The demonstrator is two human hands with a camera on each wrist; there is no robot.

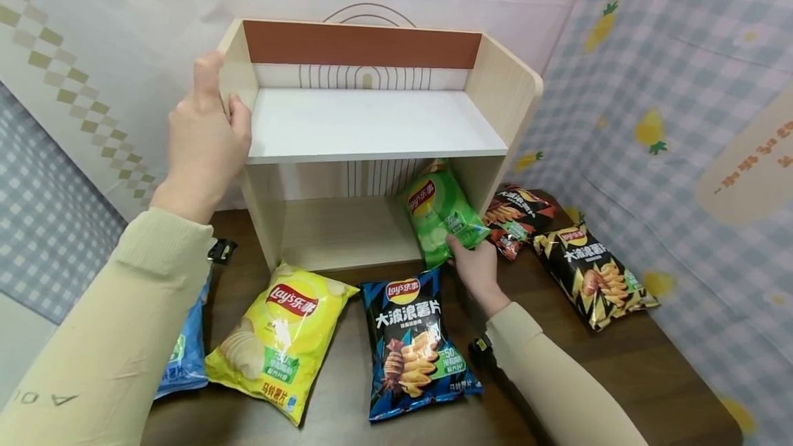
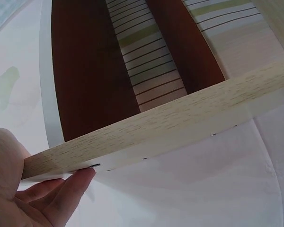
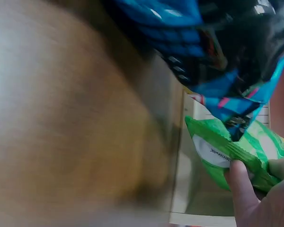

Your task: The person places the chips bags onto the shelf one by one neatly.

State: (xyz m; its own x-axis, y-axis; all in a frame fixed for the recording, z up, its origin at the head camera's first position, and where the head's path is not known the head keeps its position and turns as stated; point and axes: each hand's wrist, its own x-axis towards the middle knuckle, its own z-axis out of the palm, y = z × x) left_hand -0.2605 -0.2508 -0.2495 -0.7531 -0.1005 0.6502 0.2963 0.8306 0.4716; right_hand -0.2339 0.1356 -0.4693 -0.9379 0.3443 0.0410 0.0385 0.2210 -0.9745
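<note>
Left hand (image 1: 207,133) was on the left side panel of the shelf (image 1: 372,122), thumb at the front edge and other fingers along the outer face, so partly closed around the board. Right hand (image 1: 477,270) was nearly closed, pinching the lower edge of the green chip bag (image 1: 442,215) between thumb and fingers; the right wrist view showed the thumb and a finger on the crimped seam. Green bag sat tilted at the right end of the shelf's lower compartment, near the right side panel, its bottom edge out past the front. Upper compartment was a white board with a brown strip across the back.

On the table (image 1: 336,391), in front of the shelf: yellow chip bag (image 1: 281,336) on the left, blue-and-black chip bag (image 1: 411,343) beside it, both face up. Blue bag (image 1: 186,356) at far left, partly hidden by the left sleeve (image 1: 124,308). Right of the shelf: red-and-black bag (image 1: 520,212), just beyond the right hand, then black-and-gold bag (image 1: 591,274) nearer the checked cloth (image 1: 669,226).
</note>
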